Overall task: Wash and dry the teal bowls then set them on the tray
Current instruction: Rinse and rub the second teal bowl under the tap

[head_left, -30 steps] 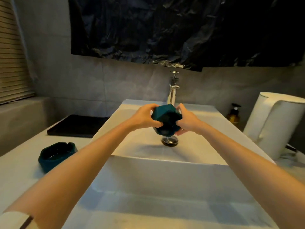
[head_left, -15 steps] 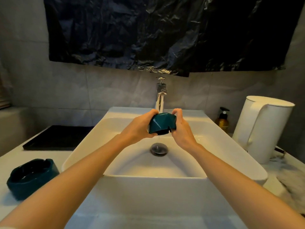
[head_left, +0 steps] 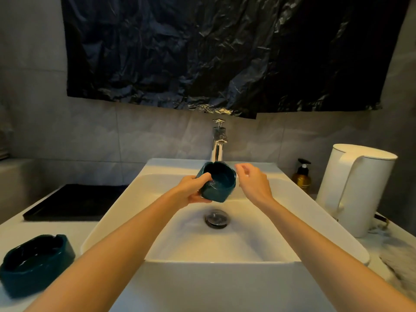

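A small teal bowl [head_left: 218, 181] is held over the white sink basin [head_left: 126, 199], just below the chrome faucet [head_left: 218, 143], tilted with its opening facing me. My left hand [head_left: 191, 188] grips its left rim, thumb inside. My right hand [head_left: 253, 183] hovers just right of the bowl, fingers loosely curled and apart from it. A second teal bowl [head_left: 36, 264] stands upright on the counter at the lower left. The black tray [head_left: 74, 202] lies on the counter left of the sink.
A white kettle [head_left: 355, 188] stands right of the sink, with an amber pump bottle [head_left: 301, 176] behind it. The drain [head_left: 217, 218] sits mid-basin. A black plastic sheet [head_left: 225, 52] hangs on the wall above the faucet.
The bowl has turned from upside down to opening toward me. My right hand has let go of it and moved slightly right. The view has dropped lower over the sink.
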A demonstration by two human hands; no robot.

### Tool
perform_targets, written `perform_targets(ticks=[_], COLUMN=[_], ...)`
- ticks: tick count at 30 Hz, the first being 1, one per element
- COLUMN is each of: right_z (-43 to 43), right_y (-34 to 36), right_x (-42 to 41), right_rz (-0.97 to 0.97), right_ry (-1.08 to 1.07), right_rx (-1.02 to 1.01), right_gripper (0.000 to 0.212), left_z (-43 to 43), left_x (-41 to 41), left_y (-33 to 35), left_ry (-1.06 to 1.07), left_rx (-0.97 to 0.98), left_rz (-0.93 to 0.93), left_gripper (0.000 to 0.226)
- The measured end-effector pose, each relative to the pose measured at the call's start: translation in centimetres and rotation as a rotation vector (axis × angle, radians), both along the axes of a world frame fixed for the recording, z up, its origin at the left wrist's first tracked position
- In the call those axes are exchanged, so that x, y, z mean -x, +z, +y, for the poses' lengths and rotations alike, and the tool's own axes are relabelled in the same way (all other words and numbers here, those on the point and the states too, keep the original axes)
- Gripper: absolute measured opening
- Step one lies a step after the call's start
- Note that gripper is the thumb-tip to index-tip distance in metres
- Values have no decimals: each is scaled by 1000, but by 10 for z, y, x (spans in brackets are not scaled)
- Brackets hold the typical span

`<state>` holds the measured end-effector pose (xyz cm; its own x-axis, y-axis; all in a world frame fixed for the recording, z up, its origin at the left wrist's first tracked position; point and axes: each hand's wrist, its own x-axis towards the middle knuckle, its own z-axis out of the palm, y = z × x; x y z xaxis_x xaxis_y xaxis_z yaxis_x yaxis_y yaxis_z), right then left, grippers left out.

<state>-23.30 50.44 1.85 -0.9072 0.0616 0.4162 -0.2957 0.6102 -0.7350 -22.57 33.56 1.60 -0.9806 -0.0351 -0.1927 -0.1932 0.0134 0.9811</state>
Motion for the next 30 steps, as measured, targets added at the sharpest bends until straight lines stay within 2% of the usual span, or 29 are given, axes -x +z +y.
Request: perform_targets(ticks=[4, 7, 14, 17, 19, 21, 25, 30], right_z=[-12, -23, -35, -40, -39, -37, -39, -42], right_y=[54, 93, 117, 114, 109, 108, 117, 120], right_x=[7, 17, 64, 77, 86, 92, 95, 97], right_rz=[322, 436, 325, 391, 464, 504, 485, 455], right_ry=[66, 92, 63, 1, -50, -65, -77, -87], right_rx=[-87, -229, -590, -691, -781, -792, -770, -753], right_gripper=[33, 35, 36, 28, 34, 40, 25, 26], left_z=[8, 12, 6, 4, 5, 7, 11, 12], left_x=[13, 23, 30, 33, 35, 36, 35, 36], left_y=[13, 13, 13, 14, 14, 16, 17, 16], left_ry=[122, 152, 129, 123, 125, 127, 117, 103], left_rx=[-179, -236, -270, -269, -262, -260, -274, -261], left_rz=[-12, 24, 23, 20, 22, 20, 17, 19], left_gripper=[41, 41, 41, 38, 41, 43, 41, 41])
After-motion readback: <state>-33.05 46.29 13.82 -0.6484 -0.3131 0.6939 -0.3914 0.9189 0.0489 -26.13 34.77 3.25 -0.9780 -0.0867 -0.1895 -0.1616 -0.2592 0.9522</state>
